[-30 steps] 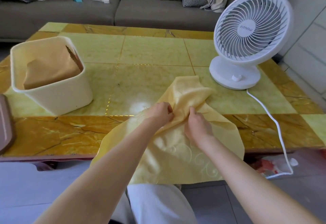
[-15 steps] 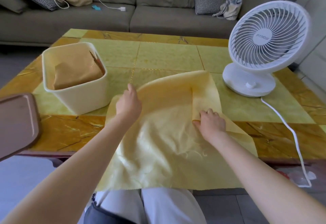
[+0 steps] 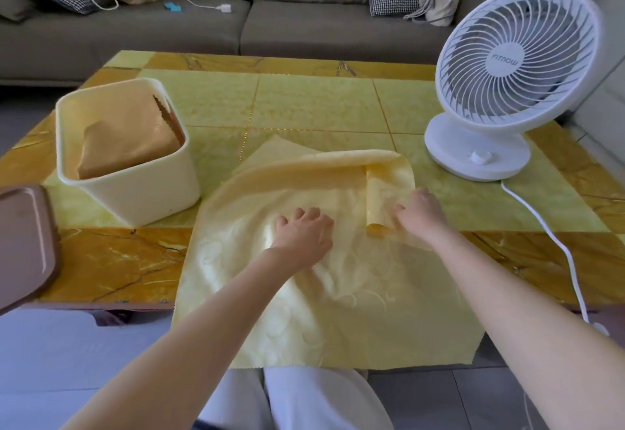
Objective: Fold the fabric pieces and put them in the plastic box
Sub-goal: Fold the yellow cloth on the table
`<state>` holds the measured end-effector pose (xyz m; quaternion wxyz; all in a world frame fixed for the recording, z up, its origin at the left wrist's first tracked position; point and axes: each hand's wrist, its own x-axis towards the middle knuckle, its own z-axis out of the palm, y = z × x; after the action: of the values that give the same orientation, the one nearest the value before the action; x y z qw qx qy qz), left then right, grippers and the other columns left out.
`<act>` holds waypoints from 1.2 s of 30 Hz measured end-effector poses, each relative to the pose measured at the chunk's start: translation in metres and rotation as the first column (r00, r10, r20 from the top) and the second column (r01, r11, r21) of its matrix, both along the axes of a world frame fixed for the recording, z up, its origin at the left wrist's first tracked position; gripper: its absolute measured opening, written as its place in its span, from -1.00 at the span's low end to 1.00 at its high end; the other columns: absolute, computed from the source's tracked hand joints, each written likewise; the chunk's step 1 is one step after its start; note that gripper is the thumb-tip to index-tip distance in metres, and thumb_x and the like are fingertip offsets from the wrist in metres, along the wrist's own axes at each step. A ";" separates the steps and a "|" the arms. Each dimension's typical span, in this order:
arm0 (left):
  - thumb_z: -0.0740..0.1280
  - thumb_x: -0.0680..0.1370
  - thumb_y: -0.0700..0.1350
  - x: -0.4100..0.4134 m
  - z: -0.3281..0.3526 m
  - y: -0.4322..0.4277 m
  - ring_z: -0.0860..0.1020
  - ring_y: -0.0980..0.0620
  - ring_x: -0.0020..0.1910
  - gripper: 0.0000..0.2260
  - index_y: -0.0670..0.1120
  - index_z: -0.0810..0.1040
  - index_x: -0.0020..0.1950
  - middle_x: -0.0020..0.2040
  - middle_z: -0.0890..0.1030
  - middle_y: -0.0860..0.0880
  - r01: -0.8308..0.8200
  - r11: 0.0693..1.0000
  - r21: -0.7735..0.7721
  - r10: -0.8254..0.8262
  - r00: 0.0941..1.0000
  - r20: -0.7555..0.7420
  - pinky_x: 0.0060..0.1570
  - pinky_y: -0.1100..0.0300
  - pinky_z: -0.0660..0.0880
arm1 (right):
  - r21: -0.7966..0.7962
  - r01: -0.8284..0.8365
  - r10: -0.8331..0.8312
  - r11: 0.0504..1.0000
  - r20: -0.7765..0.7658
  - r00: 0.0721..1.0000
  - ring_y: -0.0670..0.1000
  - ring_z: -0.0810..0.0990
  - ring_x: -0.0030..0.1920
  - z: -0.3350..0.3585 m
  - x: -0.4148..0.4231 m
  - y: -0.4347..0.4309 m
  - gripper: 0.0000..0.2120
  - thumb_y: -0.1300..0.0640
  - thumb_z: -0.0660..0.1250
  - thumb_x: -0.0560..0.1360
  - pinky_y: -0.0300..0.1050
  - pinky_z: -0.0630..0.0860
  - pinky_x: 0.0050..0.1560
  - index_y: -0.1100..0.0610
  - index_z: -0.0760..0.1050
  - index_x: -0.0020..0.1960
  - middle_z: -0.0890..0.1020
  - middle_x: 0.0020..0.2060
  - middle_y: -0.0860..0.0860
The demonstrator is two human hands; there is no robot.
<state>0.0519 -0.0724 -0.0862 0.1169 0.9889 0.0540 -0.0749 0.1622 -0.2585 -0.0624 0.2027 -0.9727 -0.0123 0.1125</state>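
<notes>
Lying across the lower middle of the frame, the yellow cloth (image 3: pixel 338 297) covers the near edge of the desk (image 3: pixel 304 104) and hangs off it over the person's lap. Its far edge is curled back in a loose roll, and a narrow strip on its right side is turned over too. The left hand (image 3: pixel 302 233) presses flat on the middle of the cloth, fingers spread and holding nothing. The right hand (image 3: pixel 421 214) rests on the cloth beside the turned strip, thumb touching it; the fingers look straight rather than pinching, though the angle leaves this uncertain. Left of the cloth, just beside it, stands the plastic box (image 3: pixel 135 192) with a folded tan fabric piece (image 3: pixel 128 138) inside. A brown lid (image 3: pixel 23 243) sits at the far left edge. A white fan (image 3: pixel 507 74) stands at the upper right, its cord (image 3: pixel 554 243) trailing off the desk. A grey sofa (image 3: pixel 304 30) fills the top.
</notes>
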 end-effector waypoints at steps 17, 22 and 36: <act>0.28 0.53 -0.07 0.028 0.025 -0.006 0.29 -0.12 0.26 -0.66 -0.12 0.34 0.27 0.28 0.33 -0.14 -0.097 0.988 -0.123 0.106 0.992 0.069 0.22 0.08 0.28 | 0.050 -0.408 0.316 0.912 0.549 0.774 0.14 0.60 -0.05 0.060 -0.012 0.032 -0.78 0.24 0.21 0.57 -0.13 0.43 -0.19 0.11 0.58 0.12 0.67 -0.03 0.09; 0.27 0.42 -0.29 0.011 0.043 -0.004 0.33 -0.12 0.13 -0.61 -0.15 0.33 0.22 0.19 0.34 -0.12 -0.040 0.999 -0.014 0.042 0.871 0.489 0.11 0.19 0.23 | -0.138 -0.640 0.620 0.756 0.463 0.633 0.07 0.50 0.13 0.035 -0.066 0.023 -0.69 0.32 0.19 0.55 -0.15 0.38 0.01 0.07 0.53 0.21 0.60 0.06 0.03; 0.21 0.58 -0.14 -0.017 0.032 -0.004 0.33 -0.05 0.26 -0.71 0.00 0.42 0.30 0.22 0.49 0.01 0.117 0.912 0.393 -0.187 0.972 0.145 0.23 0.13 0.23 | -0.298 -0.464 0.551 0.834 0.425 0.718 0.05 0.50 0.11 0.037 -0.096 -0.075 -0.60 0.45 0.18 0.47 -0.16 0.38 -0.05 0.09 0.58 0.14 0.63 0.06 0.00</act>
<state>0.0352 -0.0765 -0.0541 -0.0799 0.9964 -0.0205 0.0175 0.0665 -0.3340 -0.0255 0.0698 -0.9404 -0.3210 -0.0879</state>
